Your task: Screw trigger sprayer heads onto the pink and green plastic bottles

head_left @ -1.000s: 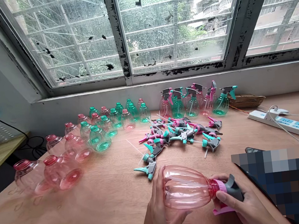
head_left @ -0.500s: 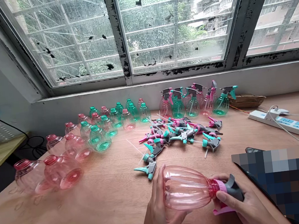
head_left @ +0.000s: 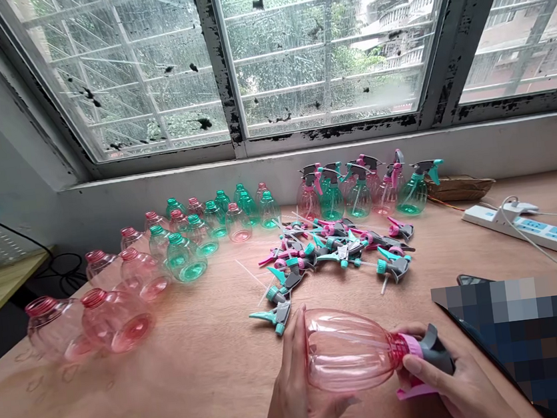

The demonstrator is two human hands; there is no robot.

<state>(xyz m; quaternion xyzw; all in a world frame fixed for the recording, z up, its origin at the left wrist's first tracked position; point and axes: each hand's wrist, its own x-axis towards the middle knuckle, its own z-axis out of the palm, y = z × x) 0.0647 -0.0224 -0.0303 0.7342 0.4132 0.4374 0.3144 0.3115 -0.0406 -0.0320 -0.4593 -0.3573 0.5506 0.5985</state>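
Observation:
A pink see-through spray bottle (head_left: 347,349) lies sideways in my hands near the table's front edge. My left hand (head_left: 292,395) cups its body, fingers wrapped round the base end. My right hand (head_left: 449,384) grips the pink-and-grey trigger head (head_left: 426,353) sitting at the bottle's neck. A thin dip tube shows inside the bottle.
Several loose trigger heads (head_left: 333,249) lie mid-table. Open pink and green bottles (head_left: 183,257) stand at left and back left; finished sprayers (head_left: 357,193) line the wall. A white power strip (head_left: 537,230) with cables lies right, a dark phone (head_left: 467,279) beside a blurred patch.

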